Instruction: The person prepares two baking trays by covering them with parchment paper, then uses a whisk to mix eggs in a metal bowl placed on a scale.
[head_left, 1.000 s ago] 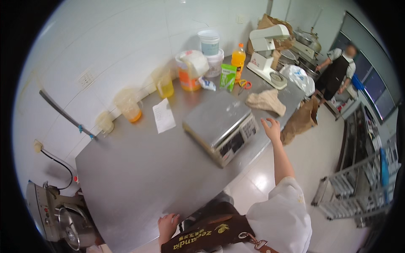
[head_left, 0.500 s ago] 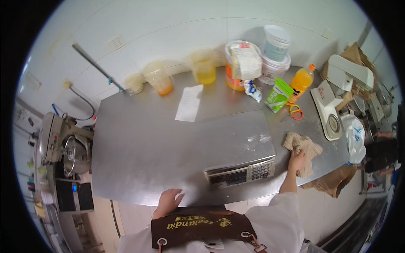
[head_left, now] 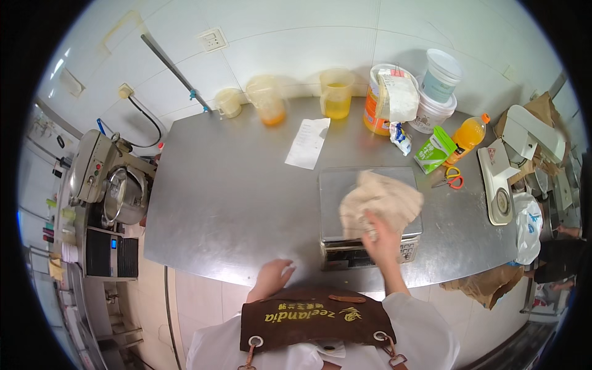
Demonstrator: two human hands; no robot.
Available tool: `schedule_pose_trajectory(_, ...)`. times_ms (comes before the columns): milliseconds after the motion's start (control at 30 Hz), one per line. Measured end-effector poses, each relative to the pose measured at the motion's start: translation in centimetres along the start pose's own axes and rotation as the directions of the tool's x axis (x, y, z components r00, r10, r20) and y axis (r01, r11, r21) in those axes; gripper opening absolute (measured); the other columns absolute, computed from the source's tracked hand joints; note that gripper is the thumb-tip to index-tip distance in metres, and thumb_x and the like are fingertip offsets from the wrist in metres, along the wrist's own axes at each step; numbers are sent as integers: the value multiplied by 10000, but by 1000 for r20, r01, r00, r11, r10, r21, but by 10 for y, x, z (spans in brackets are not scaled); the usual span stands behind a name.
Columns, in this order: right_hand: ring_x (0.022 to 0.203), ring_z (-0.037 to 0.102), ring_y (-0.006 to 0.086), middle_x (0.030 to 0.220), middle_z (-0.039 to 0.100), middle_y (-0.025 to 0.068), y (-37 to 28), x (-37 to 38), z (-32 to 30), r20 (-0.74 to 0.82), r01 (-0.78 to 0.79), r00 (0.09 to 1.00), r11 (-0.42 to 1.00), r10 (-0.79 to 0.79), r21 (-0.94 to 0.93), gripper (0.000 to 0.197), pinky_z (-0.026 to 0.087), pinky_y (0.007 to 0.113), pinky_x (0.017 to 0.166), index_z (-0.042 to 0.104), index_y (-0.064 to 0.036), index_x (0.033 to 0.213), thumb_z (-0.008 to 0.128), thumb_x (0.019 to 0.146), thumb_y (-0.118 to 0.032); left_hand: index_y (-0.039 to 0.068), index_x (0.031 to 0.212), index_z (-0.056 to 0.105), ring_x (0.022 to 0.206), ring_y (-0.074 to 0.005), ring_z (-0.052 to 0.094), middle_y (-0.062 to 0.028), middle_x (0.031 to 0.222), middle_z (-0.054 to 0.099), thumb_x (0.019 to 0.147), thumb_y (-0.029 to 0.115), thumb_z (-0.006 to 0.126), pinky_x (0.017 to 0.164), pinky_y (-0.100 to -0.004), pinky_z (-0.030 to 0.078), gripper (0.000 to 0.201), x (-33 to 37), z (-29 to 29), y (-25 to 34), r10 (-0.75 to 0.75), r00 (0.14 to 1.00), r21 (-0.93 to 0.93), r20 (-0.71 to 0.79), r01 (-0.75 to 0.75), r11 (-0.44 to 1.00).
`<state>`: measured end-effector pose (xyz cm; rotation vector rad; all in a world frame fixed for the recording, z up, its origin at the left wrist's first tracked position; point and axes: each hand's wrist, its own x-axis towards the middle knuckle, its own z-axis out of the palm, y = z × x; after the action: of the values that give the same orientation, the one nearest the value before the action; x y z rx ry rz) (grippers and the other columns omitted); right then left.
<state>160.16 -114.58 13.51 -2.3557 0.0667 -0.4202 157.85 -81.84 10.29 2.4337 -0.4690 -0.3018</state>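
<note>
My right hand [head_left: 382, 237] grips a beige cloth [head_left: 385, 203], which lies spread over the flat metal top of a digital scale [head_left: 330, 213]. The cloth is slightly smeared by motion and covers much of the plate. Part of the keypad along the scale's front edge shows beside my wrist. At the table's near edge, left of the scale, my left hand [head_left: 273, 275] rests with its fingers apart and nothing in them.
On the steel table [head_left: 228, 185] lies a paper sheet [head_left: 307, 143]. Along the wall stand a jug of yellow liquid [head_left: 337, 98], another jug [head_left: 267, 105] and tubs [head_left: 433, 111]. Scissors [head_left: 453, 177], a green pouch [head_left: 435, 150], an orange bottle [head_left: 467, 140] and a white scale [head_left: 497, 185] are at right.
My right hand has brought the cloth leftward from the table beside the scale onto its top. My left hand stays by the near edge. The whole view has shifted.
</note>
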Motion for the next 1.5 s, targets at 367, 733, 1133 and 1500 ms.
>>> schedule_pose_trajectory(367, 906, 603, 324, 979, 623, 131, 157, 13, -129, -440, -363, 887, 800, 140, -477, 395, 489, 414, 784, 624, -171, 1161, 631, 768, -139, 29, 1017, 666, 900, -352, 627, -172, 981, 668, 884, 265, 598, 789, -434, 490, 279, -27, -8, -31, -79, 997, 42, -12, 80, 996)
schedule_pose_trajectory(733, 767, 530, 313, 926, 582, 106, 124, -39, -142, -796, -355, 564, 805, -222, -476, 489, 458, 407, 736, 592, -176, 1269, 625, 801, -39, 43, 1017, 669, 892, -348, 629, -162, 973, 671, 881, 291, 591, 785, -430, 490, 293, -35, 2, -18, -42, 997, 30, 64, 40, 999)
schedule_pose_trajectory(1133, 1052, 563, 346, 1179, 560, 163, 116, -57, -104, -657, -605, 718, 673, 231, -425, 303, 466, 429, 880, 626, -53, 1124, 606, 860, -200, 49, 1028, 653, 892, -353, 629, -172, 942, 666, 889, 298, 578, 786, -433, 499, 295, -101, -6, -47, -115, 988, 33, 103, 112, 993)
schedule_pose_trajectory(1500, 1023, 518, 327, 1089, 555, 154, -109, -75, 141, -481, 72, 871, 994, -101, -79, 280, 414, 411, 912, 567, -13, 1081, 601, 804, -40, 57, 1054, 650, 901, -344, 635, -168, 1004, 662, 878, 315, 602, 796, -430, 505, 316, -232, -52, -172, -127, 992, 11, -24, 128, 992)
